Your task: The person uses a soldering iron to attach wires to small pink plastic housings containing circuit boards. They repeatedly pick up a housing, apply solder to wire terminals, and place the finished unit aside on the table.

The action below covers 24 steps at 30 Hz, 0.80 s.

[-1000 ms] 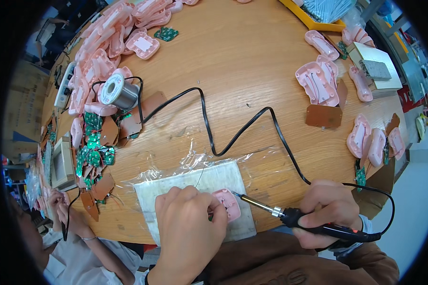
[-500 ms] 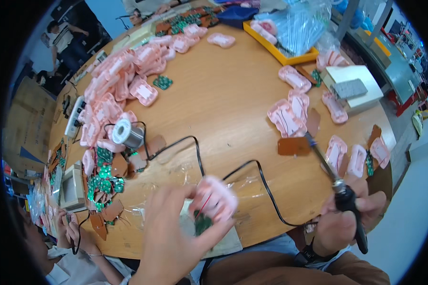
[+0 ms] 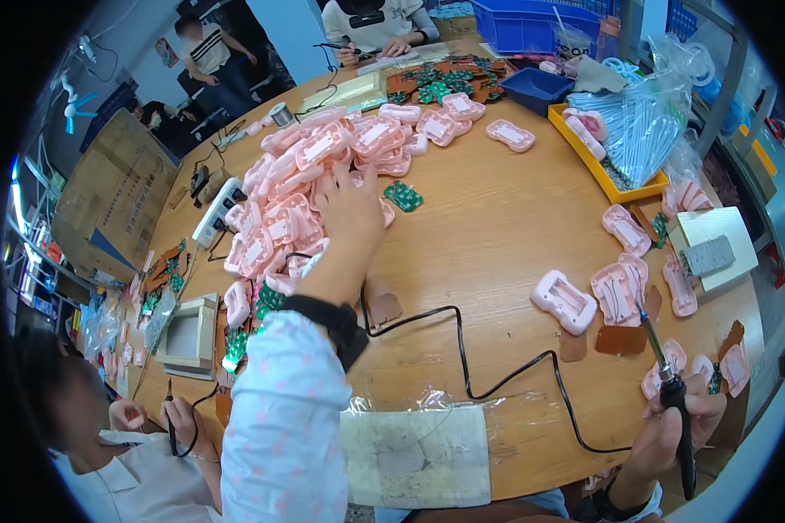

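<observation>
My left hand [image 3: 351, 205] reaches over a heap of pink plastic shells [image 3: 279, 218], its fingers stretched out among the upper pieces; no piece is plainly gripped. Beside it lies a small green circuit board [image 3: 403, 196]. In my right hand [image 3: 672, 436], at the lower right, is a soldering iron [image 3: 669, 383] with a black handle, its metal tip pointing up and away near pink shells with thin wires [image 3: 615, 292]. Left of these shells lies a single pink shell [image 3: 564, 302] with a rectangular recess. My left forearm covers part of the heap's near side.
A black cord [image 3: 462, 349] crosses the table. A worn pale mat [image 3: 419, 458] lies at the near edge. Far right stand a yellow tray [image 3: 615, 187] of bagged blue sticks and a pale box [image 3: 715, 248]. Co-workers sit at left [image 3: 139, 471] and across [image 3: 379, 30].
My left hand has gone from the near middle, where it held a pink shell, to the heap. A pink shell now lies at right. The soldering iron stays in my right hand; the view has shifted.
</observation>
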Each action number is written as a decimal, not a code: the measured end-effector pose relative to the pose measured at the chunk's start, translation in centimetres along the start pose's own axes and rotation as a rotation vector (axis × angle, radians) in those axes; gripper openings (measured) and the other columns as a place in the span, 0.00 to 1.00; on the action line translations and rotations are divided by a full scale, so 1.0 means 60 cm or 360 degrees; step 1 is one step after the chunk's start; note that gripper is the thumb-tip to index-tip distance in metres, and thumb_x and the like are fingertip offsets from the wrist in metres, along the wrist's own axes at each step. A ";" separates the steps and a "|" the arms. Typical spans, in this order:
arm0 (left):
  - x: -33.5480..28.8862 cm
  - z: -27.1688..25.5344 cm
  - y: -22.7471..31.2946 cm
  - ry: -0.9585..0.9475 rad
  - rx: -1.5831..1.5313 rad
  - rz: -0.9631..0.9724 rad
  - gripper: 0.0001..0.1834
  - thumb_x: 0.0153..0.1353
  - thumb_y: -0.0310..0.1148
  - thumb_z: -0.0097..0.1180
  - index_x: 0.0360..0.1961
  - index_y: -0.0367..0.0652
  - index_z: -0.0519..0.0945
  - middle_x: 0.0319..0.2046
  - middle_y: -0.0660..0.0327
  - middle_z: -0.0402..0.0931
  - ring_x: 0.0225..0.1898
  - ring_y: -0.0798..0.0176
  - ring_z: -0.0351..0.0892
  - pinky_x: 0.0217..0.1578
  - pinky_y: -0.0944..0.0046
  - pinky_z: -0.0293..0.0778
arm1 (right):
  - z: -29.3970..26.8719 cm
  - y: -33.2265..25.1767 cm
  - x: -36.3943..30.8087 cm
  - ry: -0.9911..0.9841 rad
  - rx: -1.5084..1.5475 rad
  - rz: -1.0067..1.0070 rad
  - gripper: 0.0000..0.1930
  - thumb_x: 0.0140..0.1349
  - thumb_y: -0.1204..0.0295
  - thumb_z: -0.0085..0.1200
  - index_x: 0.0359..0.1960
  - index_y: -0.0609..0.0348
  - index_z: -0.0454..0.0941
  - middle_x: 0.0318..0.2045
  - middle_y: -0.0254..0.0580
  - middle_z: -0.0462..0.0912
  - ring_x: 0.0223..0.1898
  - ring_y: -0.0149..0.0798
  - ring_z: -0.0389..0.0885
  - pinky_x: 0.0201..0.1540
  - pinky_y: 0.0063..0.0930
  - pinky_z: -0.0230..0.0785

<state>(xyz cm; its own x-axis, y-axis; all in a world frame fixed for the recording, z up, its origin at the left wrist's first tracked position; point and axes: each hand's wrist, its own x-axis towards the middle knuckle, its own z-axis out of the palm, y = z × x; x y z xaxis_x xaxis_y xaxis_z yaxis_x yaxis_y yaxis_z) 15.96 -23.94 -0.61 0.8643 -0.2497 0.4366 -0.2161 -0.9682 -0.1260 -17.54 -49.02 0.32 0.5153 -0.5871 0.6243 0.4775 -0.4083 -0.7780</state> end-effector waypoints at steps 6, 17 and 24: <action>0.042 0.083 -0.069 0.0263 0.0220 0.0835 0.20 0.51 0.29 0.59 0.48 0.53 0.78 0.54 0.50 0.68 0.57 0.46 0.66 0.54 0.42 0.62 | 0.027 0.014 0.009 -0.0021 -0.0134 0.0080 0.16 0.57 0.63 0.57 0.38 0.54 0.63 0.22 0.40 0.67 0.22 0.31 0.69 0.21 0.20 0.63; -0.349 -0.282 0.053 -0.0937 -0.1155 0.0786 0.26 0.42 0.41 0.70 0.41 0.39 0.77 0.34 0.55 0.70 0.32 0.53 0.71 0.35 0.54 0.66 | 0.006 0.014 -0.005 -0.0261 -0.0064 0.0094 0.14 0.57 0.70 0.56 0.40 0.55 0.64 0.24 0.43 0.69 0.22 0.32 0.70 0.26 0.22 0.63; -0.418 -0.267 0.075 -0.0646 -0.1050 0.0350 0.25 0.45 0.39 0.69 0.43 0.40 0.77 0.36 0.55 0.72 0.34 0.52 0.72 0.41 0.55 0.65 | 0.007 -0.006 -0.024 -0.0404 0.0113 0.0116 0.14 0.55 0.79 0.55 0.40 0.57 0.65 0.26 0.42 0.69 0.23 0.31 0.71 0.27 0.23 0.67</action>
<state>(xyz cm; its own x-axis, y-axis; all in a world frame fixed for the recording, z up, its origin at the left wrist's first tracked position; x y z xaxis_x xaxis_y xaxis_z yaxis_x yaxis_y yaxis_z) -13.98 -22.28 2.12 0.8410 -0.5337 0.0890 -0.5147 -0.7383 0.4359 -18.13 -47.75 -0.26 0.7078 -0.4157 0.5711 0.4764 -0.3161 -0.8205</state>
